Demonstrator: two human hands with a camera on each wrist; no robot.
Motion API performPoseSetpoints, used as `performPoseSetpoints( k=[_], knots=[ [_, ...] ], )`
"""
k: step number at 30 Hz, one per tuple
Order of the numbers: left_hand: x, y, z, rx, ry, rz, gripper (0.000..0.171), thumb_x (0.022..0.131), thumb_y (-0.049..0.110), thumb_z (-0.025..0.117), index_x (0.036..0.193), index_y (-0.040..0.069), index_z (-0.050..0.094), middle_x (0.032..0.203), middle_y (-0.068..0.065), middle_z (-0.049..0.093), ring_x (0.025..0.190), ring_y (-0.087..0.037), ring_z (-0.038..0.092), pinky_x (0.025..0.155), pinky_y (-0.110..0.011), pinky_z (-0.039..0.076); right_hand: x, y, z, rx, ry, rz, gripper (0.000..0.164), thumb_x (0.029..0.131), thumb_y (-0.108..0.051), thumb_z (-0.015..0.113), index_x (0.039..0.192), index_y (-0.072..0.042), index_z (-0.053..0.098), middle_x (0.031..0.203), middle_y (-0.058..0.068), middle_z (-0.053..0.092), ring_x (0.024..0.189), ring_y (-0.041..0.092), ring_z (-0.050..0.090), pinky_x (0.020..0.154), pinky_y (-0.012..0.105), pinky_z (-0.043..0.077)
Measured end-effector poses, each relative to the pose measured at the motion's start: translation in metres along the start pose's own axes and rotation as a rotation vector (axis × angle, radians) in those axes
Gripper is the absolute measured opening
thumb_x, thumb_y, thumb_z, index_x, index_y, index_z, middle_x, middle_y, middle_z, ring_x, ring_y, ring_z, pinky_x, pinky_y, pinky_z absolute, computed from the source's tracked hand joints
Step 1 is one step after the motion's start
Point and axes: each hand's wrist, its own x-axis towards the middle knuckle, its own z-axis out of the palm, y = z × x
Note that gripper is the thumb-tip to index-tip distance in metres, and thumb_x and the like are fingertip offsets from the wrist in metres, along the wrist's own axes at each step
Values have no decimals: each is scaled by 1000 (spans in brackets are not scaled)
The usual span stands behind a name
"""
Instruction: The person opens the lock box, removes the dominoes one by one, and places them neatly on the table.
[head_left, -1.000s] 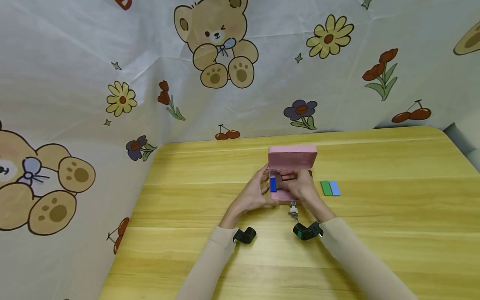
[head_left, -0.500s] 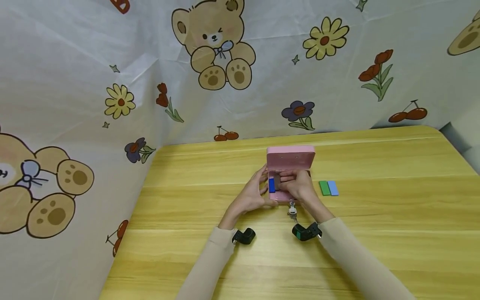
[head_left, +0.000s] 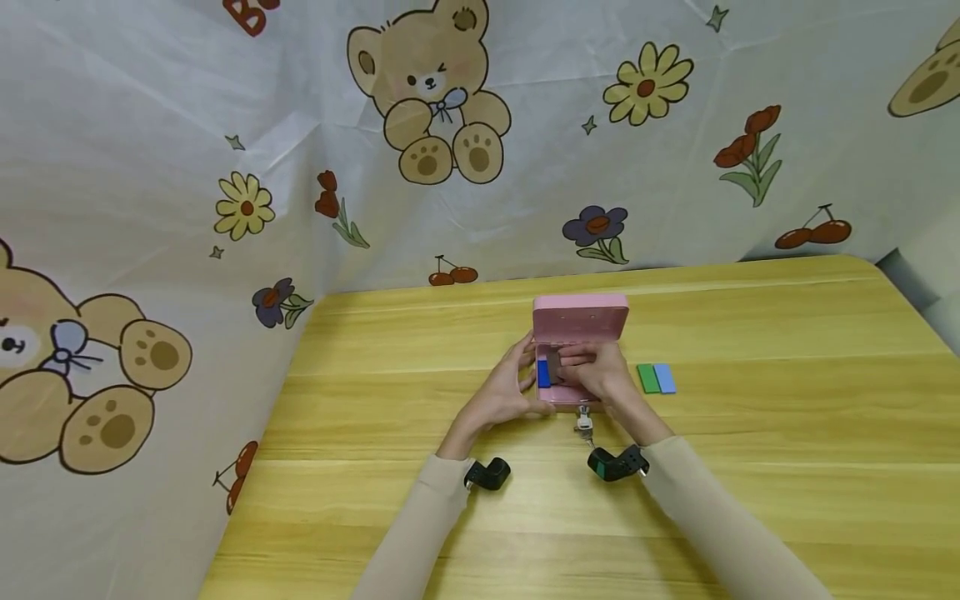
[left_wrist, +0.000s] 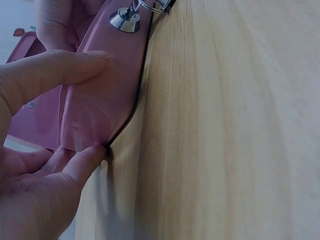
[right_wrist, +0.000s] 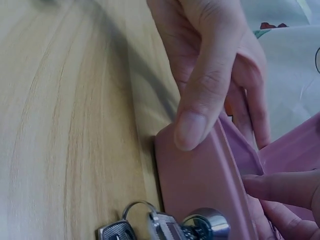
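A pink lockable metal box (head_left: pixel 579 323) stands on the table with its lid raised. My left hand (head_left: pixel 506 390) holds its front left corner, thumb on the front wall and fingers along the side. Inside, a blue block (head_left: pixel 543 374) lies at the left wall, with a dark brown flat piece (head_left: pixel 554 365) beside it. My right hand (head_left: pixel 606 372) reaches into the box, its fingertips pinching the dark piece. In the right wrist view that piece is hidden behind the front wall. A key (right_wrist: pixel 167 227) on a ring sits in the round front lock (left_wrist: pixel 125 20).
Right of the box, a green flat piece (head_left: pixel 648 378) and a light blue flat piece (head_left: pixel 664 378) lie side by side on the wooden table (head_left: pixel 787 417). Behind the table hangs a white cloth (head_left: pixel 540 167) printed with bears and flowers.
The head view has shifted slightly. Both hands stay at the box, the right one still inside it at the dark piece.
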Motion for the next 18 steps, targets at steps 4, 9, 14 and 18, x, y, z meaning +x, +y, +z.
performPoseSetpoints(
  k=[4,9,14,18],
  knots=[
    [0,-2,-1,2,-2,13,129,72,-16,87,169,18,11,169,-14,25,155,-29,30,118,-32,44,-9,-5,-9,43,-29,16,36,92,0,77,126,10,69,113,21,76,91,12,72,77,18,60],
    [0,-1,-1,7,5,3,130,71,-16,88,170,18,11,169,-12,25,155,-29,31,117,-30,44,-25,-9,-39,192,-81,11,45,94,-3,76,135,11,62,103,4,77,87,7,73,82,25,64],
    [-1,0,-1,11,-2,8,128,73,-14,88,169,17,10,169,-14,25,155,-30,30,118,-32,43,-41,10,-98,377,-76,-56,26,95,3,74,120,-1,73,97,-5,77,87,7,74,82,24,64],
    [0,0,-1,9,2,15,128,73,-15,87,170,18,10,169,-13,25,155,-30,30,118,-31,43,-44,31,-146,329,-12,-35,19,96,-1,74,108,-15,78,93,-11,76,87,3,72,77,20,64]
  ],
)
